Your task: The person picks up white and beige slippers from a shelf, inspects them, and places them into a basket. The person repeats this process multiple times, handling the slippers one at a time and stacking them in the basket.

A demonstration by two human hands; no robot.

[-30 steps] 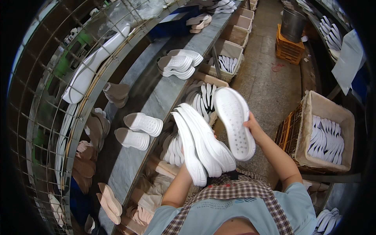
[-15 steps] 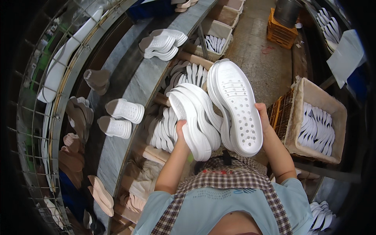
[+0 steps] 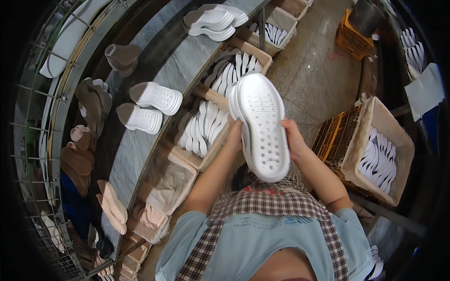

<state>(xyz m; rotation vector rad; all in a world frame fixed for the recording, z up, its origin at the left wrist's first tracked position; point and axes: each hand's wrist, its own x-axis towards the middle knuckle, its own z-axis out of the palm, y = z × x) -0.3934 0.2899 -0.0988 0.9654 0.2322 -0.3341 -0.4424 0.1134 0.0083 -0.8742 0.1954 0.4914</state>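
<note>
Before my chest is a compact stack of white shoe soles [image 3: 263,124], its top sole showing a row of grooves and many round dimples. My left hand [image 3: 236,136] is closed on the stack's left edge, its fingers partly hidden behind. On the opposite edge my right hand [image 3: 295,139] grips with the thumb in sight and the other fingers mostly underneath. Left of my hands, a bin of white soles [image 3: 202,129] stands below the marble-patterned counter [image 3: 145,112]. Two small stacks of white soles [image 3: 154,98] lie on that counter.
More white soles [image 3: 215,21] sit farther up the counter. A cloth-lined crate [image 3: 403,187] of soles stands at my right. Ahead on the floor is an orange crate [image 3: 354,40] with a dark bucket [image 3: 368,18]. A wire grid [image 3: 35,154] borders the far left.
The soles that were fanned apart between my hands are now together in one stack. My hands have come closer to each other. The whole view has shifted.
</note>
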